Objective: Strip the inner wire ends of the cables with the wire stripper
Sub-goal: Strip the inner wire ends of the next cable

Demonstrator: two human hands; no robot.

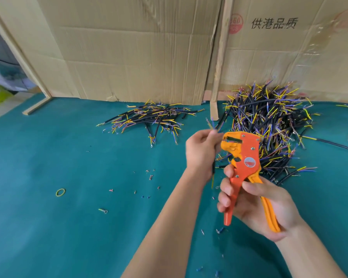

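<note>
Cardboard wall (139, 47): creased, taped brown sheets standing along the counter's far edge, a pale wooden strip (219, 61) upright between two of them.
Counter (68, 227): flat teal felt-like cover; the wide near-left stretch carries only small scraps, and the left edge ends at a light wooden frame.
Large cable pile (273, 125): dense tangle of short black-sheathed cables with thin yellow, blue and purple inner wires fanning from the ends, lying far right against the cardboard.
Small cable pile (149, 119): a looser, flatter heap of the same cables, far centre, well apart from the big pile.
Wire stripper (243, 163): orange and yellow plastic body with a metal head, held upright above the counter, just in front of the large pile.
Right hand (255, 205): its grip is wrapped round both stripper handles, fingers curled over the front one.
Left hand (201, 151): grip pinched on one black cable (213, 169), whose coloured wire tips stick up beside the stripper's head; whether they touch it is blurred.
Rubber band (60, 192): yellow-green ring lying flat, near left.
Scraps (149, 175): tiny coloured insulation bits scattered centre and near.
</note>
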